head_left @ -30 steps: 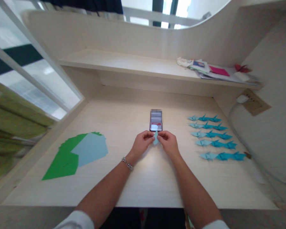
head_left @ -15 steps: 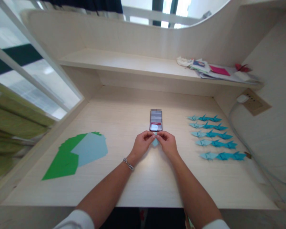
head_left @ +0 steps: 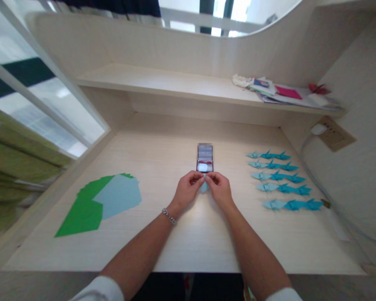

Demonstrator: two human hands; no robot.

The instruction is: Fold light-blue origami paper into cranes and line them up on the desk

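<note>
A small light-blue piece of origami paper (head_left: 204, 187) is held at the middle of the desk, partly hidden by fingers. My left hand (head_left: 188, 187) pinches it from the left, and my right hand (head_left: 220, 188) pinches it from the right, with the thumbs close together. Just beyond the fingertips lies a phone (head_left: 204, 166) with its screen lit. Off to the right, several rows of folded blue paper cranes (head_left: 286, 189) run from pale to deeper blue. Green paper sheets (head_left: 81, 213) and light-blue sheets (head_left: 120, 196) are fanned out on the left.
A shelf (head_left: 175, 81) spans the back above the desk (head_left: 194, 255). Papers and a pink card (head_left: 288, 92) lie on its right end. A plug and cable (head_left: 303, 154) hang from the wall socket (head_left: 335, 133) at right. A window and green curtain (head_left: 12, 167) border the left side.
Almost nothing differs. Both hands keep their pinch on the light-blue paper in the same place, with only a very slight shift of the fingers.
</note>
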